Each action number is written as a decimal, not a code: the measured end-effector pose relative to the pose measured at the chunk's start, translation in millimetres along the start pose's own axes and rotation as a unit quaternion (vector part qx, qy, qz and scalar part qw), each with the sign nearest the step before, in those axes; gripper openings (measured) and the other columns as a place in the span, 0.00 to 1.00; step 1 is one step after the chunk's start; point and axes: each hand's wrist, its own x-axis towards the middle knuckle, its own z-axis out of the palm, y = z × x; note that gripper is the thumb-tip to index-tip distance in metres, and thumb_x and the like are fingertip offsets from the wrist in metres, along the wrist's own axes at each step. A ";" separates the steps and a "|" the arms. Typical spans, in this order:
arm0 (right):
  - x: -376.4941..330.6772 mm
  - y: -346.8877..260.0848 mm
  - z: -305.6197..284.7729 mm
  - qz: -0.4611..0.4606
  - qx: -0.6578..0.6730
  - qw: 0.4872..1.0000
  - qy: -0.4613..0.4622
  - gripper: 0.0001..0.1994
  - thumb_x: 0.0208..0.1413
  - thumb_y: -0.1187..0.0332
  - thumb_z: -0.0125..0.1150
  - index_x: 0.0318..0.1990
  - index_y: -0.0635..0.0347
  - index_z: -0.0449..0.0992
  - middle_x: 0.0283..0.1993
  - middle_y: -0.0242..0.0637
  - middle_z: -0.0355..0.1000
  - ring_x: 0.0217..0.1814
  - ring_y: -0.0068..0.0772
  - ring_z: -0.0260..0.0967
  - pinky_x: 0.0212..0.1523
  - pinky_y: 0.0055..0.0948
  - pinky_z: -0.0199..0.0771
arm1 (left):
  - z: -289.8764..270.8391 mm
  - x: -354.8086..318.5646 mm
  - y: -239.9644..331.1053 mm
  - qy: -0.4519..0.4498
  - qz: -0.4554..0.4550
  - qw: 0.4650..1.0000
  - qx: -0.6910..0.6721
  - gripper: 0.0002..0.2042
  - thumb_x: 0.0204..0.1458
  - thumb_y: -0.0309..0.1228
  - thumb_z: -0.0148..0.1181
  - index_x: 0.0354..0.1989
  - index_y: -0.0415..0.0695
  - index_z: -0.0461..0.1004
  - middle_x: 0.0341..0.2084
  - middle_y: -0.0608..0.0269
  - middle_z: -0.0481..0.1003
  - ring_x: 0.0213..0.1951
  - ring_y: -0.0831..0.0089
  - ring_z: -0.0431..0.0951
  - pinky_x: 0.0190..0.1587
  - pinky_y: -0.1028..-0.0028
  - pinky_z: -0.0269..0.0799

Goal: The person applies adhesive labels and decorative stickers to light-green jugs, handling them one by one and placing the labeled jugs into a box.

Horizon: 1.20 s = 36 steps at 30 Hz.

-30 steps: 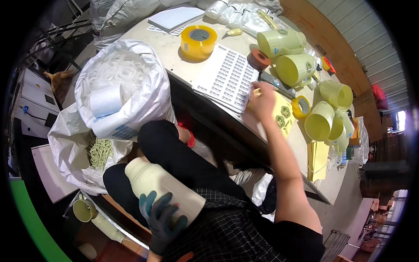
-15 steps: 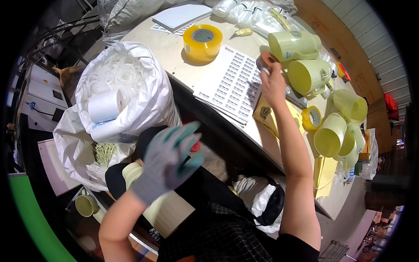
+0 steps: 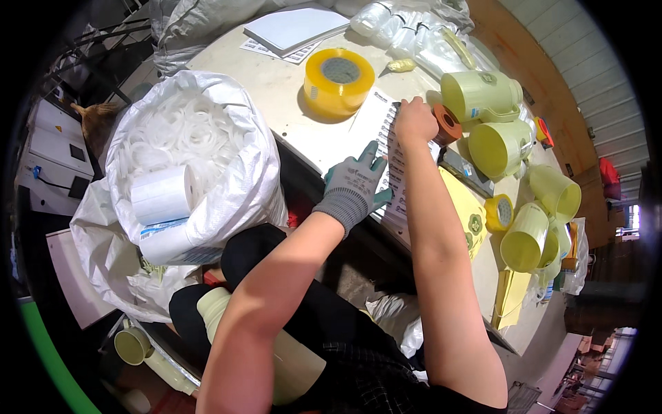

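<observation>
My left hand [image 3: 355, 183], in a grey-green work glove, lies flat with spread fingers on a white sheet of small printed labels [image 3: 386, 148] at the table's near edge. My bare right hand [image 3: 414, 121] has its fingers curled at the far end of that same sheet, pinching at a label; whether it holds one is too small to tell. A pale yellow-green plastic jug [image 3: 289, 359] lies on my lap, touched by neither hand.
A big roll of yellow tape [image 3: 338, 79] stands beyond the sheet. Several yellow-green jugs [image 3: 500, 145] and small tape rolls [image 3: 498, 212] crowd the right. A white sack of plastic rings [image 3: 186, 138] with label rolls [image 3: 162, 196] sits to my left.
My left hand rose from the jug on my lap and came down on the label sheet. My right hand moved from the yellow sheet toward the far end of the label sheet.
</observation>
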 end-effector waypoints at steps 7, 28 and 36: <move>1.9 -5.9 13.1 -0.020 -0.033 0.999 0.004 0.24 0.69 0.44 0.53 0.52 0.56 0.80 0.52 0.43 0.81 0.52 0.47 0.82 0.48 0.45 0.82 | 0.1 2.8 -3.6 -0.010 0.000 1.000 -0.004 0.37 0.61 0.58 0.58 0.76 0.54 0.62 0.77 0.56 0.56 0.49 0.62 0.81 0.51 0.61 0.81; -294.4 -39.0 -108.7 -0.180 0.516 0.602 -0.582 0.18 0.65 0.63 0.69 0.25 0.57 0.71 0.25 0.16 0.62 0.31 0.09 0.53 0.31 0.20 0.55 | -35.1 -333.5 49.7 0.116 0.138 0.975 -0.132 0.13 0.50 0.41 0.65 0.39 0.46 0.82 0.39 0.64 0.76 0.42 0.66 0.76 0.43 0.64 0.74; -371.4 -48.8 -114.0 -0.254 0.426 0.588 -0.638 0.20 0.61 0.57 0.75 0.25 0.60 0.74 0.24 0.20 0.65 0.30 0.12 0.56 0.30 0.21 0.58 | 12.5 -438.4 59.2 0.406 -0.200 0.890 -0.062 0.17 0.45 0.38 0.71 0.45 0.56 0.79 0.44 0.69 0.77 0.41 0.69 0.76 0.42 0.64 0.71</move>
